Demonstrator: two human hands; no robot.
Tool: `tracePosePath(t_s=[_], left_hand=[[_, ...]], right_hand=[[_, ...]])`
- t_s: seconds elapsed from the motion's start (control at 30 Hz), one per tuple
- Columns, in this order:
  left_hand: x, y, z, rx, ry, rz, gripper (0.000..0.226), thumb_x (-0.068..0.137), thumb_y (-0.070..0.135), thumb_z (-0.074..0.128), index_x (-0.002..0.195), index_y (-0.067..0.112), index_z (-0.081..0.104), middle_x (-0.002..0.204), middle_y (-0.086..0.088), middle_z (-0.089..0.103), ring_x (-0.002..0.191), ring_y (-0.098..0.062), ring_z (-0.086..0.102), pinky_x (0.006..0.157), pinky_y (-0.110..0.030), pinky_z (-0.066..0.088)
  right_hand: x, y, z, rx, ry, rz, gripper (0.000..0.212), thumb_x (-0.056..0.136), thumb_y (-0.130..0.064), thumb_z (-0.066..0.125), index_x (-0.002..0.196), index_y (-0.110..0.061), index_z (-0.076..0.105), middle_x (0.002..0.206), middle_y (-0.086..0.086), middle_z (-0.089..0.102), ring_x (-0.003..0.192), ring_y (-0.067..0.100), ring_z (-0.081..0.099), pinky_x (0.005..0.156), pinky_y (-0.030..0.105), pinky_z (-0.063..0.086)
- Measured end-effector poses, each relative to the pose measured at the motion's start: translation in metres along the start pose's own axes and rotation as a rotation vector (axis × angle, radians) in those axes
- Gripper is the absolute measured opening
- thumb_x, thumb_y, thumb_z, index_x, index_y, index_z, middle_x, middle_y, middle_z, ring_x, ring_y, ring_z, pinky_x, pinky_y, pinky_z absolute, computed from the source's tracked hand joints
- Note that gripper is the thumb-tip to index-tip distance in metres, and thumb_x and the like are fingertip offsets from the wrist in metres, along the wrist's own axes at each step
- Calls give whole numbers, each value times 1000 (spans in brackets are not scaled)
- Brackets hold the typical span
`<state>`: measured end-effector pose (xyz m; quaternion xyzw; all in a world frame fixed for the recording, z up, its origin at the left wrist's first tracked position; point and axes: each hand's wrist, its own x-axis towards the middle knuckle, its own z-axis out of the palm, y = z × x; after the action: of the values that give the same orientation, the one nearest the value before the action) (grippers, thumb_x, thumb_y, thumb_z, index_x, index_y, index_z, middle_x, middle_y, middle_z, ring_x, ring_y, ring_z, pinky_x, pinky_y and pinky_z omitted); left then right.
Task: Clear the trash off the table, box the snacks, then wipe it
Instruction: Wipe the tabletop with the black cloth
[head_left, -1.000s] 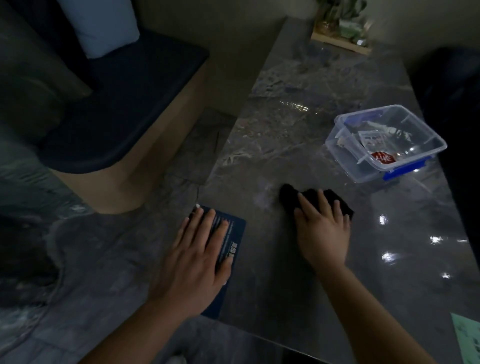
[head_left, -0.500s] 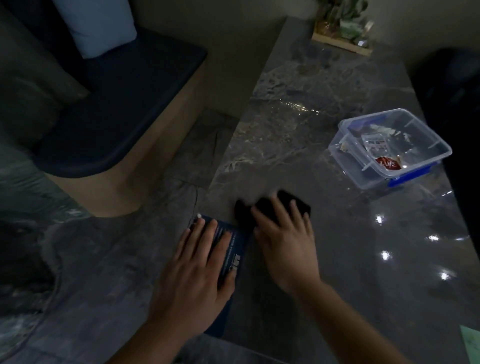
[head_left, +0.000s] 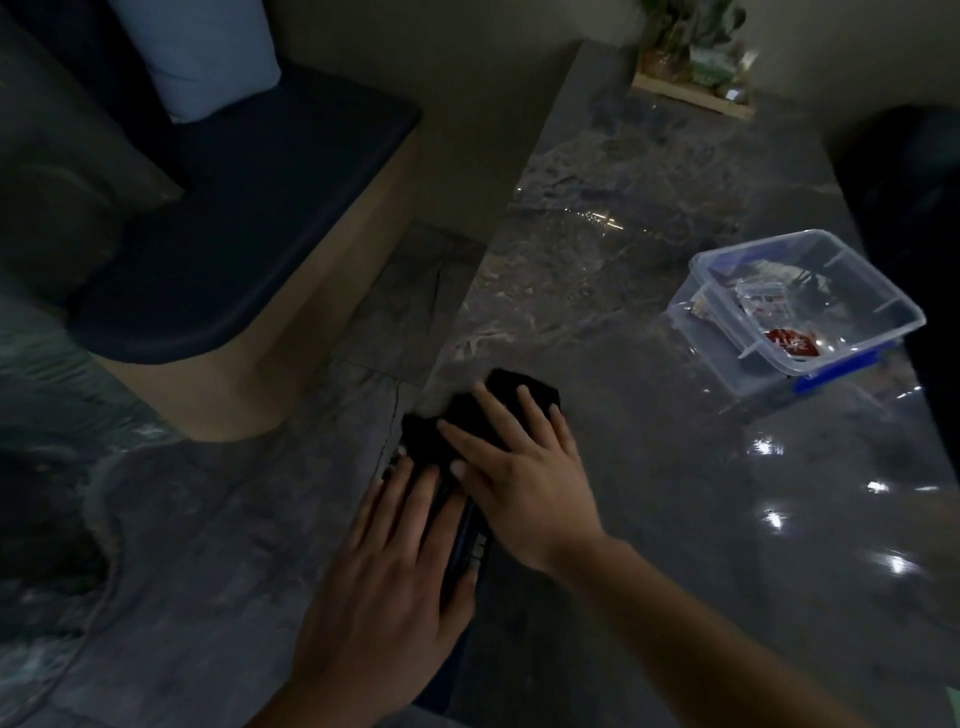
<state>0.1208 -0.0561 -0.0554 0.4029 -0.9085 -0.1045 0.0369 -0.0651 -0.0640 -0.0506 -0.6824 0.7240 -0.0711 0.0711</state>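
We see a black cloth on the grey, marbled table — and a clear box with blue clips, a red packet inside.

Dark blue card mostly hidden under left hand and right hand; print on it blurred, unreadable. Black cloth partly covered by right-hand fingers, left end over the table edge, shape unclear. Snack packets in clear box far right: labels too small to read. Plant tray cut by top edge. Pillow cut at top. Green sheet clipped at near-right corner.
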Motion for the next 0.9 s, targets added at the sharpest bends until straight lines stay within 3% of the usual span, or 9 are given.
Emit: tracePosePath(t_s=[0.07,0.2,0.27,0.33,0.47,0.6,0.67,0.8,0.9], left_hand=[[1,0,0,-2,4,-7,65,91,47,41,147,16,38,158,-13,31,149,-31,17,117,-50,25],[1,1,3,18,-4,0,63,94,48,37,147,15,38,159,-12,28,150,-32,14,117,-50,25],[2,1,3,19,-1,-12,63,95,50,36,148,15,37,160,-12,27,150,-31,11,118,-50,25],[2,1,2,25,-20,-8,64,94,51,35,148,16,35,160,-12,25,150,-30,9,119,-49,22],[1,0,-2,48,-36,-3,66,95,52,31,151,18,27,162,-11,20,151,-27,3,121,-46,16],[0,1,-4,34,-45,0,66,95,51,33,151,16,29,161,-12,21,151,-29,7,120,-49,20],[0,1,-4,37,-54,4,66,94,50,34,151,16,29,161,-12,21,151,-29,7,120,-50,20],[0,0,-3,36,-61,11,71,91,55,35,149,13,32,162,-14,19,151,-29,6,120,-50,20],[-1,-3,2,43,-63,41,82,87,66,36,151,15,27,163,-11,17,151,-28,4,121,-48,16]], right_hand=[[7,35,-9,5,2,38,48,99,-59,23,147,-54,26,165,-10,10,152,28,4,122,51,6],[96,88,-25,80,58,515,46,101,-55,25,147,-51,27,165,-4,13,151,36,4,119,59,3],[134,72,-22,103,58,605,46,100,-54,26,146,-53,29,165,-4,13,150,40,1,117,62,-1],[147,39,-15,83,18,467,46,99,-55,28,145,-53,31,165,-3,15,149,43,2,116,64,0],[82,2,-3,-7,-62,-56,45,100,-59,25,144,-55,32,165,-10,12,151,35,3,120,56,2],[32,84,-23,25,45,316,45,101,-56,29,146,-51,33,164,-7,19,151,31,12,121,52,8],[1,79,-24,41,37,449,46,101,-55,26,147,-50,31,165,-5,16,151,34,10,120,56,9],[-96,-20,-2,12,-14,163,45,101,-55,26,146,-51,31,165,-8,14,152,34,4,121,56,7],[-132,14,-7,10,-5,117,45,100,-58,26,145,-53,33,164,-12,17,152,25,8,122,47,8]])
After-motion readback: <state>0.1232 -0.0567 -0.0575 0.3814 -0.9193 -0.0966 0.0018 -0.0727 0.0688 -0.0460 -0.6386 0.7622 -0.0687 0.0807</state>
